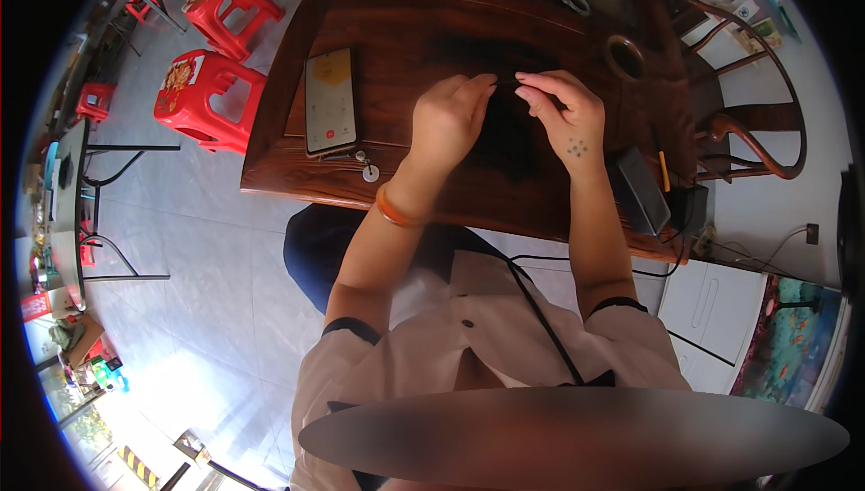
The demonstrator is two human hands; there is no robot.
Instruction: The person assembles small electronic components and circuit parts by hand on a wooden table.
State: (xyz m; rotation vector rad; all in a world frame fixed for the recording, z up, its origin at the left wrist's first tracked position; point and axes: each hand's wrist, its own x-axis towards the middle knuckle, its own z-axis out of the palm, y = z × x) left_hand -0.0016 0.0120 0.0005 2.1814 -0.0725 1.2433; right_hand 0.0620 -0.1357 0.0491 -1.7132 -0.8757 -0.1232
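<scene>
Over the dark wooden table (387, 31), both hands are raised close together with a small gap between the fingertips. My left hand (449, 120) is closed in a pinch, its thumb pressed to its forefinger. Facing it, my right hand (569, 113) pinches too, thumb against fingers. Anything between the fingertips is too thin or small to make out. Below and behind them lies a dark, fuzzy black mass (506, 144) on the tabletop, its kind unclear. An orange bangle (394, 208) circles my left wrist.
Left of my hands lies a phone (331, 104) with its screen lit, beside a round tag (370, 173). A black box-like object (641, 192) rests by the right table edge. Farther back are a round brown ring-shaped dish (625, 58) and a wooden chair (757, 126). Red stools (209, 99) stand left.
</scene>
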